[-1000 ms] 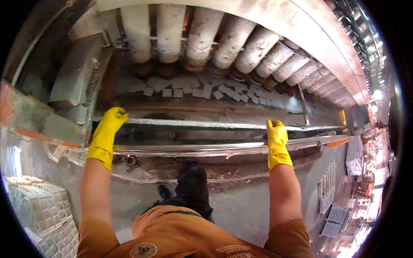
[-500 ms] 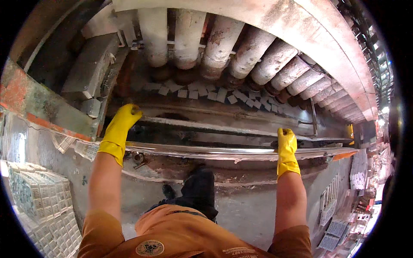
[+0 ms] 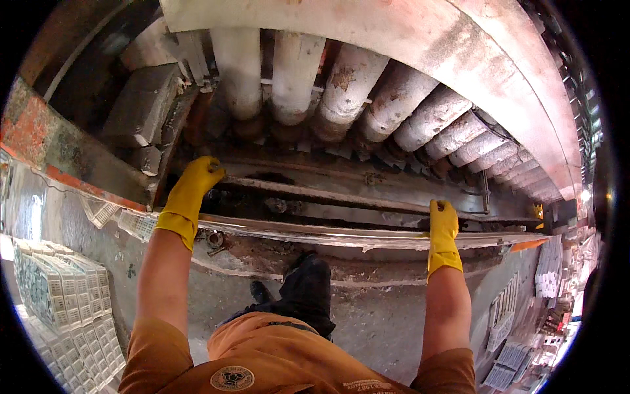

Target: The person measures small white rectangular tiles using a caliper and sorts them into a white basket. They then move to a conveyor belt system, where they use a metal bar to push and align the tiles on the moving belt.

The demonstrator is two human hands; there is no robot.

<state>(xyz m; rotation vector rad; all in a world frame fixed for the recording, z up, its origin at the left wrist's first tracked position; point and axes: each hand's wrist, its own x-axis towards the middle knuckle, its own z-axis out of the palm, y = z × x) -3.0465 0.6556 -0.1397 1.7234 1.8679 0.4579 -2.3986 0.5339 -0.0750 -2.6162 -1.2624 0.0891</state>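
Both my hands wear yellow rubber gloves and reach over the front metal rail (image 3: 315, 232) of a large machine. A long, narrow grey bar (image 3: 328, 194) runs left to right just behind that rail. At its left end my left hand (image 3: 191, 192) is closed around it, thumb and fingers curled together. My right hand (image 3: 443, 223) is also closed, its fingers curled over the bar farther right, with the wrist above the rail. The fingertips of both hands are partly hidden by the gloves.
Behind the bar stands a row of thick, stained rollers (image 3: 349, 92) under a curved pale cover (image 3: 394, 20). A grey block-shaped housing (image 3: 141, 108) is at the left. Stacked white plastic crates (image 3: 65, 289) stand on the floor (image 3: 367, 315) at lower left; more pale stacks (image 3: 508, 358) lie at right.
The view has shifted slightly, with the rollers lower in it. Pale flat pieces seen under the rollers before are now mostly hidden. Both hands stay closed at the bar.
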